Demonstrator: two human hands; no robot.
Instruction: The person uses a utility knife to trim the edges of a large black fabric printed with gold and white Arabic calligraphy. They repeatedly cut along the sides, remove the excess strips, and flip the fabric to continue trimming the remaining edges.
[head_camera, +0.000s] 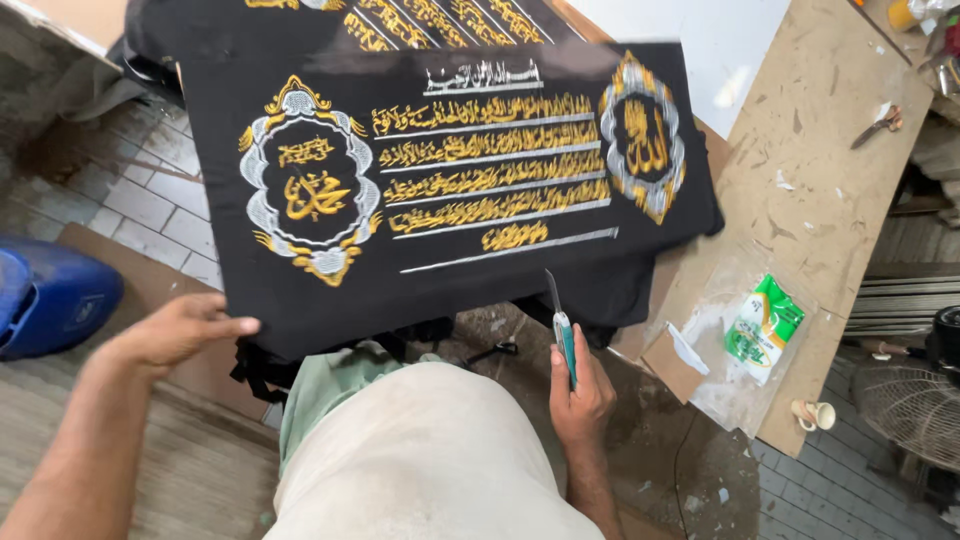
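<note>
Head view: a green-and-white packet (764, 327) lies inside a clear plastic bag (720, 380) near the front edge of the table (830, 150). The black embroidered cloth (450, 180), rectangular with gold and silver script, overhangs the table's left edge, long axis running left to right. The left hand (180, 330), fingers released and flat, touches the cloth's lower left corner. The right hand (580, 395) is clenched around a teal-handled cutter (563, 335), blade pointing up at the cloth's lower edge.
</note>
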